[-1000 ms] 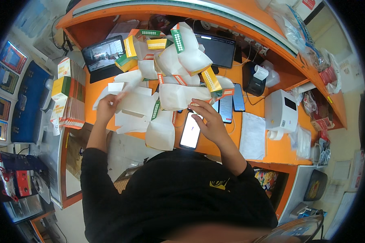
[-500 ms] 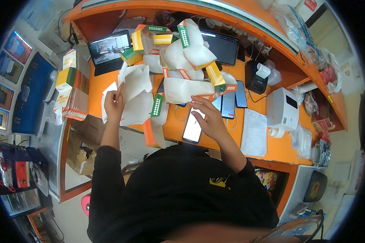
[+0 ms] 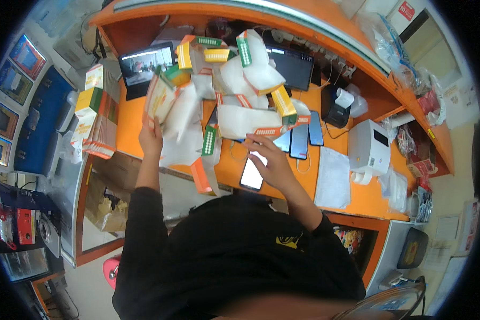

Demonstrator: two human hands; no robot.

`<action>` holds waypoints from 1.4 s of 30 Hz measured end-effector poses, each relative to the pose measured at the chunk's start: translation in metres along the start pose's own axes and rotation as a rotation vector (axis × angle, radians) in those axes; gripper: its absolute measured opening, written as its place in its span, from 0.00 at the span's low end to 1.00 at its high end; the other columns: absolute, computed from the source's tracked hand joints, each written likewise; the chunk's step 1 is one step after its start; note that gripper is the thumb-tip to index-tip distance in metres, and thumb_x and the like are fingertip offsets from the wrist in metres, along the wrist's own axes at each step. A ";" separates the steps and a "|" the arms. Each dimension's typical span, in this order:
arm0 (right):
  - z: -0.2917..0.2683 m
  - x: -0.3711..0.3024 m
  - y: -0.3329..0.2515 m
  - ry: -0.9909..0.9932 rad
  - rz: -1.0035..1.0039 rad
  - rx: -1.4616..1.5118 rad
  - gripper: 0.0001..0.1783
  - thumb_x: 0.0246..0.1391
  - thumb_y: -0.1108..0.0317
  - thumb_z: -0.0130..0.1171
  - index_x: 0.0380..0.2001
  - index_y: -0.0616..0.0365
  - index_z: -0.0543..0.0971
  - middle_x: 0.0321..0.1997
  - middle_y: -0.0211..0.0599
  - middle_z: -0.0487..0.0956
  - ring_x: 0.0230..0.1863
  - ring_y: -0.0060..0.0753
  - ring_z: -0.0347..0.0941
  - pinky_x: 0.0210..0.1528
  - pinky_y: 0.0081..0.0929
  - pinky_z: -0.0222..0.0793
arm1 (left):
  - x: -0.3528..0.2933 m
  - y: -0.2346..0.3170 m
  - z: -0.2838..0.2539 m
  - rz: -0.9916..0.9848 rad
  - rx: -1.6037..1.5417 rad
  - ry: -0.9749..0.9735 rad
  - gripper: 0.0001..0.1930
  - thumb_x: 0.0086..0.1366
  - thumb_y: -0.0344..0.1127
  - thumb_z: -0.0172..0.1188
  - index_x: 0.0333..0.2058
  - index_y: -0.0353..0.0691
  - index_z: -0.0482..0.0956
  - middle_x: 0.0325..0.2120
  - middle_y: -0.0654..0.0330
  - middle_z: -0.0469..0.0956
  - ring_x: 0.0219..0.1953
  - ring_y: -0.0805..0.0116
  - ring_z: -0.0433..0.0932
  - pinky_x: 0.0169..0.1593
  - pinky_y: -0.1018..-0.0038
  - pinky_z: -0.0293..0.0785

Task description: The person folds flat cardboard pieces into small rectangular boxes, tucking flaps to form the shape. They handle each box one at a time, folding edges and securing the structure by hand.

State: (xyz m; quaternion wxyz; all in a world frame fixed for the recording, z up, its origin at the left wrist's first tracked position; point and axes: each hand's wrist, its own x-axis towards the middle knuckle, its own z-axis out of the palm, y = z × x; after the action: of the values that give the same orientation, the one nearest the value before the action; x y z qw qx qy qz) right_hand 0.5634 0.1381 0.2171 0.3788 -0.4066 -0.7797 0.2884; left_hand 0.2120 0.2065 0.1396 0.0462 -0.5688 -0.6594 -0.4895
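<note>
My left hand (image 3: 151, 141) is closed on the lower edge of a paper food box (image 3: 160, 98), raised so its printed orange-and-white side shows. Beside it, other opened paper boxes with white insides and green, yellow and orange edges lie in a loose heap (image 3: 232, 74) on the orange desk (image 3: 129, 128). My right hand (image 3: 274, 166) has its fingers apart and bent, fingertips near the lower edge of a white-lined box (image 3: 245, 120). Below those fingers lies a phone with a lit white screen (image 3: 252, 175). An orange-ended box (image 3: 201, 176) overhangs the desk's front edge.
To the left stands a stack of flat folded boxes (image 3: 97, 114). Behind are a tablet (image 3: 146, 66) and a dark screen (image 3: 290, 66). Rightward lie two phones (image 3: 299, 141), (image 3: 316, 128), a sheet of paper (image 3: 333, 181), a white label printer (image 3: 369, 146) and a black printer (image 3: 336, 104).
My left hand has lifted and turned the box, so its printed side now faces into view instead of its white inside. My right hand has shifted slightly, its fingers drawing in.
</note>
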 end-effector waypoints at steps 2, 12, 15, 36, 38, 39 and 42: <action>0.005 0.004 -0.002 0.005 -0.032 0.018 0.17 0.54 0.77 0.60 0.49 0.56 0.80 0.58 0.41 0.75 0.57 0.43 0.73 0.57 0.33 0.69 | -0.003 -0.006 -0.001 0.024 -0.021 -0.004 0.09 0.64 0.30 0.60 0.29 0.38 0.68 0.21 0.49 0.72 0.25 0.47 0.74 0.29 0.61 0.70; 0.155 0.100 0.025 -0.294 -0.270 -0.404 0.26 0.61 0.57 0.52 0.61 0.53 0.69 0.69 0.37 0.63 0.69 0.46 0.57 0.66 0.60 0.50 | -0.027 -0.021 0.013 0.061 0.067 -0.169 0.12 0.68 0.35 0.57 0.28 0.38 0.67 0.20 0.46 0.72 0.23 0.42 0.73 0.27 0.58 0.67; 0.189 0.135 0.034 -0.571 -0.109 -0.524 0.29 0.65 0.52 0.45 0.65 0.53 0.65 0.73 0.36 0.58 0.72 0.48 0.52 0.68 0.70 0.41 | -0.031 -0.023 0.014 0.089 0.055 -0.116 0.12 0.68 0.34 0.57 0.27 0.38 0.66 0.19 0.47 0.71 0.22 0.45 0.71 0.27 0.60 0.68; 0.166 0.019 -0.013 -0.889 -0.079 -0.319 0.27 0.52 0.48 0.62 0.51 0.51 0.73 0.49 0.39 0.78 0.53 0.40 0.73 0.54 0.46 0.62 | -0.067 -0.007 -0.062 -0.123 -0.050 0.352 0.17 0.68 0.31 0.59 0.50 0.27 0.68 0.32 0.54 0.78 0.36 0.63 0.81 0.37 0.67 0.76; 0.163 0.026 -0.015 -0.997 -0.044 -0.321 0.24 0.54 0.52 0.61 0.49 0.52 0.74 0.45 0.40 0.79 0.51 0.40 0.74 0.52 0.45 0.62 | -0.059 -0.008 -0.060 -0.092 -0.109 0.389 0.17 0.68 0.30 0.58 0.51 0.27 0.66 0.32 0.55 0.77 0.38 0.66 0.80 0.39 0.69 0.76; 0.157 0.030 -0.019 -1.023 -0.083 -0.354 0.22 0.55 0.54 0.60 0.48 0.53 0.74 0.43 0.41 0.79 0.49 0.41 0.74 0.52 0.44 0.62 | -0.055 -0.008 -0.061 -0.060 -0.129 0.427 0.16 0.68 0.30 0.57 0.50 0.27 0.66 0.33 0.54 0.77 0.38 0.66 0.79 0.40 0.70 0.76; 0.117 0.042 -0.043 -0.917 -0.177 -0.201 0.16 0.57 0.59 0.58 0.46 0.54 0.75 0.39 0.43 0.79 0.45 0.44 0.74 0.51 0.43 0.61 | -0.047 -0.011 -0.069 -0.095 -0.332 0.483 0.15 0.69 0.30 0.56 0.50 0.29 0.67 0.38 0.54 0.76 0.40 0.69 0.77 0.42 0.73 0.75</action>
State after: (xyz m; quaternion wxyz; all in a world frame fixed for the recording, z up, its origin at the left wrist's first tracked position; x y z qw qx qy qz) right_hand 0.4329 0.1355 0.2010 -0.0225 -0.2042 -0.9221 0.3280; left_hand 0.1849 0.1265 0.1398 0.0850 -0.4043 -0.5661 -0.7134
